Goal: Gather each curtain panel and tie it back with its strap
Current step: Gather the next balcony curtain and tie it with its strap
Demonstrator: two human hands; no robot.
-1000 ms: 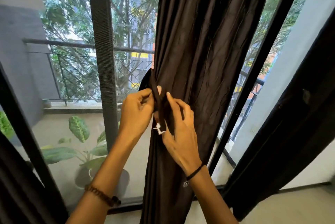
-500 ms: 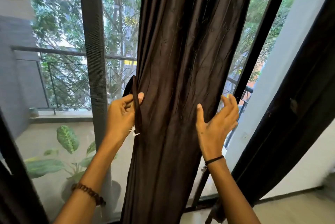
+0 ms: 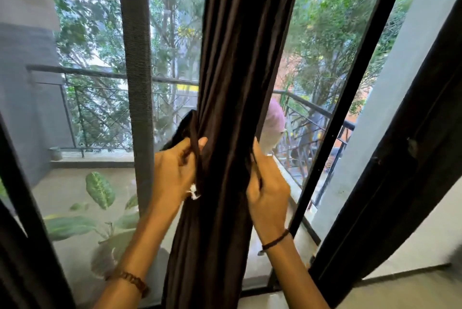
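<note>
Head view: the curtain panel (image 3: pixel 237 83) hangs in front of the window glass, bunched into a narrow column between your two hands at about railing height.

Left hand (image 3: pixel 175 173): fingers curled, thumb pressed on the strap (image 3: pixel 197 158), which runs down the left edge of the bunch. A small white clip (image 3: pixel 193 193) dangles from the strap's lower end, just below your palm.

Right hand (image 3: pixel 267 191): fingers wrapped round the right side of the bunch, gripping cloth. A dark band crosses under your thumb; I can't tell if that's the strap's other end or just a fold.

My read: gather is done, the wrap is not closed yet.

Risks from here:
- Strap is held by a thumb pinch only. Shift that hand to pass the strap and it will likely slip and drop behind the panel.
- Loosen the right hand before the strap is round, and the folds will likely fan back out. The cloth looks smooth and slippery.
- The clip hangs free, so it could snag in a pleat while you pull through.
- A loop tied slack may slide down the column.

The second panel (image 3: pixel 400 158), at the right edge of the window, hangs untied, so that one is left to do.
</note>
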